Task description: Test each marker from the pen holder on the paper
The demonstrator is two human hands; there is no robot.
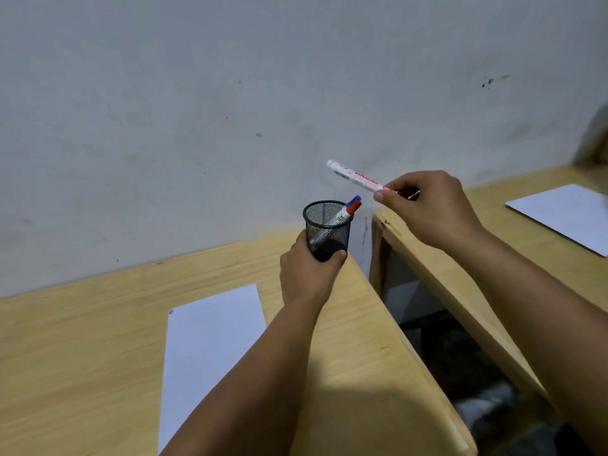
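— Holding the pen holder (327, 230) steady on the surface (98, 324), left hand (307, 274) wrapped round its base. What next?

— Probably bring the marker (355, 176) over the paper (210, 340); keep it low and level. Right hand (427, 205) pinches its end between fingertips, clear of the holder.

— Others left?

— Red- and blue-capped markers (352, 205) lean inside.

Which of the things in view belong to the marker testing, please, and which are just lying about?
In use:
black mesh pen holder, left hand
white marker, right hand
red-capped marker
near white paper sheet

Lying about:
far white sheet
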